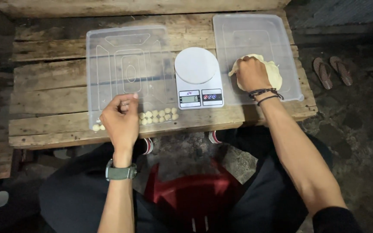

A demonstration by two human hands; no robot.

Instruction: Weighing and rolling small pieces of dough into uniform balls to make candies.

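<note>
My right hand point(251, 73) grips the dough lump point(269, 71) in the right tray point(290, 34); left hand point(121, 121), fingers pinched, hovers over the dough balls point(158, 115). Risk: a careless pull tears an uneven piece, or my left wrist knocks the row askew.

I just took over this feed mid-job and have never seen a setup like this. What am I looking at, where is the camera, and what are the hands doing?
There is no machine: these are a person's two bare hands, filmed by one camera worn on the head and looking down at a rough wooden plank table. In the middle stands a small white digital kitchen scale with nothing on its platform. On its left lies a clear plastic tray with a row of small pale dough balls along its near edge. The left hand, wearing a green-strapped wristwatch, is curled over those balls; whether it holds one is hidden. On the right, a second clear plastic tray holds a pale lump of dough, which the right hand grips.
</note>
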